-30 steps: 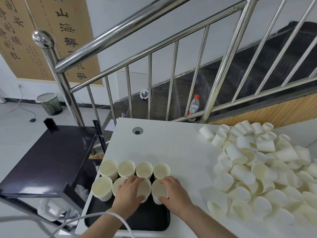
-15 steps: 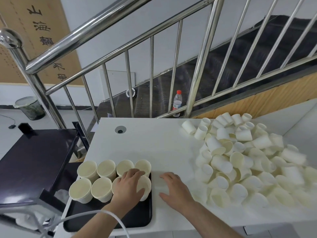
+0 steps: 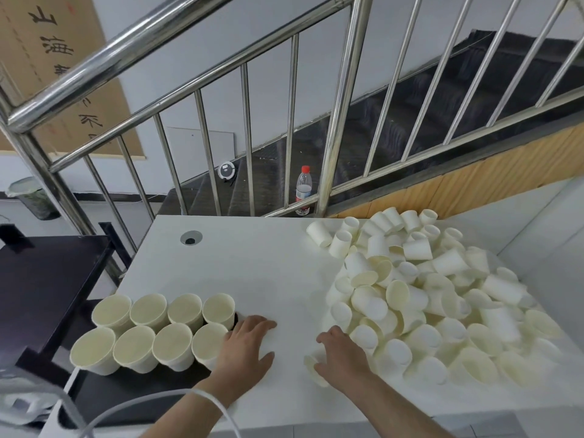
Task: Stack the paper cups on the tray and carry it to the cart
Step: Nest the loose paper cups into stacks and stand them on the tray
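A: Okay, quick one. Where are the cups?

B: Eight standing cups point(image 3: 151, 330) in two rows on the black tray point(image 3: 132, 396), at the table's point(image 3: 252, 263) left front corner. Loose pile of cups point(image 3: 420, 298) on the table's right side. Cart point(image 3: 41, 279) sits just left of the table.

A: Hands?

B: Left hand point(image 3: 245, 349) lies flat, fingers spread, on the table at the tray's right edge, touching the nearest cup, holding nothing. Right hand point(image 3: 343, 355) is at the pile's near edge, fingers curled over a cup lying on its side point(image 3: 313, 368); looks like a grip, though the fingers hide most of it.

A: Risks?

B: Cups are light and packed rim to rim, so a nudge from the left hand could tip that row. Pulling from the pile may roll others off the table's front edge
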